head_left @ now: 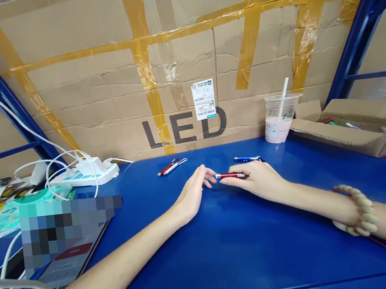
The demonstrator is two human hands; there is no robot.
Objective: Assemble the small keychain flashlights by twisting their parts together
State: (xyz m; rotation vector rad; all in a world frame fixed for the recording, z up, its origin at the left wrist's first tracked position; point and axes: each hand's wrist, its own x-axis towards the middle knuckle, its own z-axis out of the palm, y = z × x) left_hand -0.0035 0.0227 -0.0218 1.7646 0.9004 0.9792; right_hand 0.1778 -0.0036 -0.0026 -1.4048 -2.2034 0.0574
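Held level between the thumb and fingers of my right hand (pixel 262 178) is a dark red penlight (pixel 229 175) with a silver tip pointing left. My left hand (pixel 194 192) faces that tip, its fingers loosely bent and apart. Its fingertips come very near the tip; whether they touch it I cannot tell. Just behind my right hand lies a blue penlight (pixel 246 158), partly hidden by the hand. A red penlight (pixel 168 167) and a silver penlight (pixel 171 168) with a wire clip lie side by side, back and left of my left hand.
A plastic cup (pixel 278 124) with a straw stands at the back right, beside an open cardboard box (pixel 347 135). On the left are a white power strip (pixel 102 172), loose cables and a phone (pixel 64 268). Behind the blue table (pixel 219 261) rises a large taped carton (pixel 105 94).
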